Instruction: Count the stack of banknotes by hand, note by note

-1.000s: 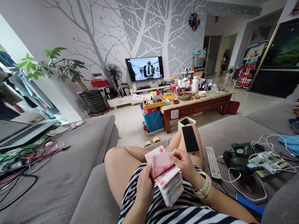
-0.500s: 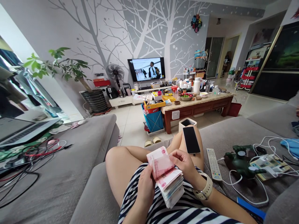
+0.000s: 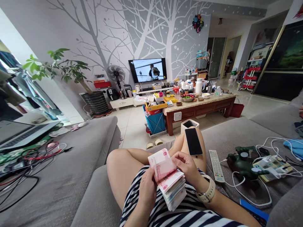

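Note:
A thick stack of banknotes rests above my lap, with pink-red notes on top and bluish and grey edges below. My left hand is closed round the stack's left side, its thumb on the pink notes. My right hand pinches the right edge of a raised pink banknote that stands up from the stack's far end. Some of its fingers are hidden behind the note. A black-screened phone lies on my right thigh, beyond the right hand.
To the right on the sofa lie a remote control, a dark green figure and a power strip with white cables. A laptop and tangled cables are at left. Ahead stands a loaded coffee table beside a blue bin.
Both hands keep the same grip on the banknotes, with hardly any movement. The camera view has shifted very slightly, and the television picture is different.

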`<state>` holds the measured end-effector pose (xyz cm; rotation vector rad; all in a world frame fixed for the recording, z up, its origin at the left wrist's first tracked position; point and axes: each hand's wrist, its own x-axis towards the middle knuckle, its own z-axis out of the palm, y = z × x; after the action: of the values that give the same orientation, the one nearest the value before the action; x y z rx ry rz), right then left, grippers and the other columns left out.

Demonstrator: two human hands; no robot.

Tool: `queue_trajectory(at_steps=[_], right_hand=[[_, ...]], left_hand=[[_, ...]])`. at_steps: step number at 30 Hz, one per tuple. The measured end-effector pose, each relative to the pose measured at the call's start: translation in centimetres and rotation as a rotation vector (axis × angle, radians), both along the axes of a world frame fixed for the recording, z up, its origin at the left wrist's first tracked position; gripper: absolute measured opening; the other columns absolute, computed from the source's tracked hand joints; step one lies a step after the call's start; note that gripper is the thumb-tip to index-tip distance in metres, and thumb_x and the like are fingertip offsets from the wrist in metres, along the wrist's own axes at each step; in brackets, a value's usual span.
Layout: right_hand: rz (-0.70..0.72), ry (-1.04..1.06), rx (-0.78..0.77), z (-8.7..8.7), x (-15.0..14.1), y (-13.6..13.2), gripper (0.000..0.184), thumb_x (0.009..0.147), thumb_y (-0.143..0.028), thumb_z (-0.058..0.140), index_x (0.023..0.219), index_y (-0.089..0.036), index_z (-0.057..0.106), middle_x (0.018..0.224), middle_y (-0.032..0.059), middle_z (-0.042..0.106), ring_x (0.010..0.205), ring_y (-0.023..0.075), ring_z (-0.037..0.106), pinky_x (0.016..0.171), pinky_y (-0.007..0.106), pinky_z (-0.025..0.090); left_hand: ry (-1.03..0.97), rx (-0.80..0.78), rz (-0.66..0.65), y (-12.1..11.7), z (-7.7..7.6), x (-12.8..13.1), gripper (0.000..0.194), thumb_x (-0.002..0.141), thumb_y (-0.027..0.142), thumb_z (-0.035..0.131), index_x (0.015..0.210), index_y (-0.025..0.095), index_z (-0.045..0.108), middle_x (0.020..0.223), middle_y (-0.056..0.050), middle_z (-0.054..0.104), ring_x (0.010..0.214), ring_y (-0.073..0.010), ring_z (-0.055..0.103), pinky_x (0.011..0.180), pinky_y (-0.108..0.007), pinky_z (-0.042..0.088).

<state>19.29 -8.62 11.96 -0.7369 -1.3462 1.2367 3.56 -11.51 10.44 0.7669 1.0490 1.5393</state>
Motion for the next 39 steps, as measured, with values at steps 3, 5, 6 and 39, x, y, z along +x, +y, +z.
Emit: queue_trajectory(at_steps=[3, 5, 6, 39], right_hand=[[0.011, 0.009, -0.003, -0.1, 0.0, 0.0, 0.031, 0.083, -0.045, 0.066, 0.073, -0.016, 0.063, 0.066, 0.0, 0.058, 0.061, 0.013, 0.049, 0.057, 0.024, 0.038], [0.014, 0.02, 0.002, -0.3, 0.1, 0.1, 0.031, 0.083, -0.045, 0.067, 0.072, -0.016, 0.063, 0.066, -0.0005, 0.058, 0.06, 0.0125, 0.048, 0.056, 0.024, 0.037], [0.024, 0.03, 0.004, -0.4, 0.1, 0.2, 0.031, 0.084, -0.045, 0.066, 0.072, -0.016, 0.063, 0.064, -0.0008, 0.058, 0.058, 0.0122, 0.048, 0.056, 0.024, 0.036], [-0.02, -0.076, -0.009, -1.2, 0.0, 1.0, 0.044, 0.083, -0.053, 0.063, 0.062, -0.02, 0.045, 0.059, -0.0048, 0.04, 0.057, 0.0116, 0.036, 0.053, 0.025, 0.03]], left_hand=[[0.017, 0.0, 0.021, 0.0, -0.1, 0.0, 0.022, 0.069, 0.037, 0.07, 0.072, 0.016, 0.076, 0.079, -0.005, 0.075, 0.074, -0.0233, 0.063, 0.077, -0.035, 0.052], [0.014, -0.002, 0.026, 0.0, -0.1, -0.1, 0.021, 0.068, 0.036, 0.07, 0.07, 0.016, 0.075, 0.077, -0.005, 0.075, 0.073, -0.0231, 0.064, 0.076, -0.035, 0.053], [0.002, -0.004, 0.021, 0.0, -0.1, 0.0, 0.02, 0.068, 0.036, 0.071, 0.069, 0.017, 0.075, 0.075, -0.004, 0.075, 0.074, -0.0234, 0.065, 0.077, -0.035, 0.053], [-0.092, -0.055, -0.008, -0.1, 0.1, 0.1, 0.023, 0.068, 0.039, 0.073, 0.078, 0.018, 0.075, 0.079, -0.006, 0.076, 0.082, -0.0275, 0.068, 0.077, -0.037, 0.053]])
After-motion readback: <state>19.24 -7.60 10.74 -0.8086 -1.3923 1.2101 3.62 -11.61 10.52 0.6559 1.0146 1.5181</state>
